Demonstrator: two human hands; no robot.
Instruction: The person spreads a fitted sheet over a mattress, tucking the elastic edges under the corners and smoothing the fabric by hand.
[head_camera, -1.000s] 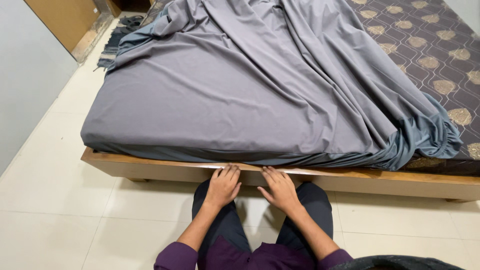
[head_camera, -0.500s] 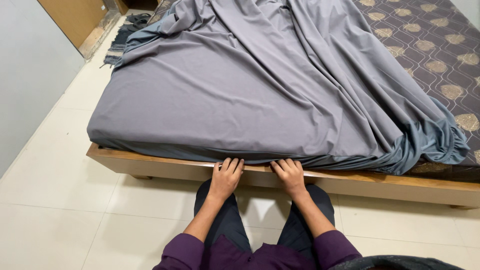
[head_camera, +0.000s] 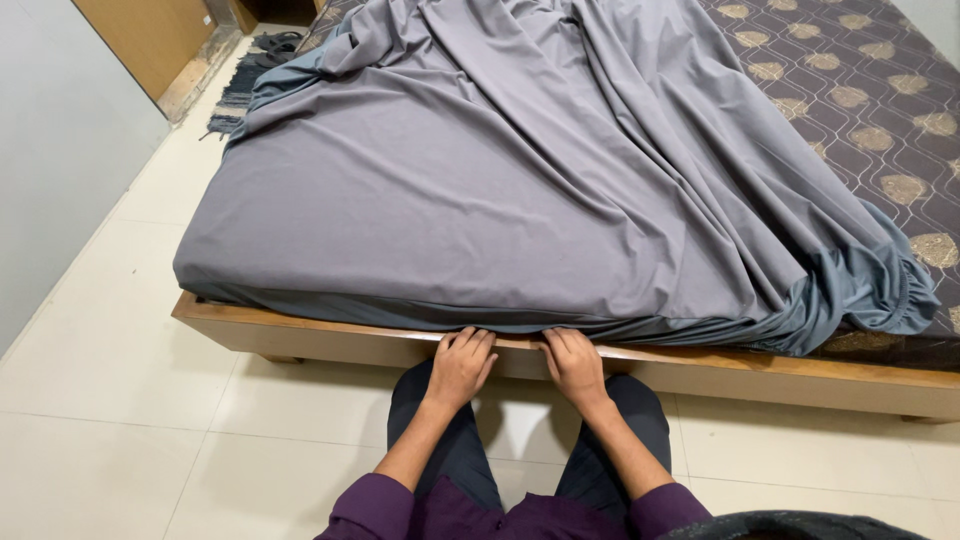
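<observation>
Where the grey sheet (head_camera: 520, 190) reaches the near edge of the bed, both hands press on its hem against the wooden bed frame (head_camera: 300, 335). The left hand (head_camera: 460, 365) lies palm down with its fingers together and pointing at the mattress, fingertips on the sheet's lower edge; the right hand (head_camera: 575, 362) sits just beside it in the same flat pose, a small gap between the two. Neither hand is closed around the cloth; whether the fingertips are tucked under the hem cannot be told. The sheet is a plain, smooth, slightly shiny grey fabric. On the left part of the bed it lies fairly flat and taut over the mattress corner, while toward the right it gathers into long folds that run down from the far end and bunch into a ruffled, bluish-grey edge (head_camera: 880, 290). Beyond that edge the dark patterned mattress (head_camera: 880, 120), with gold motifs in a lattice design, lies uncovered. The person kneels or squats on the pale tiled floor (head_camera: 110, 400) in dark trousers and purple sleeves. At the far left a fringed dark rug (head_camera: 245, 85) lies by a wooden panel (head_camera: 150, 35).
</observation>
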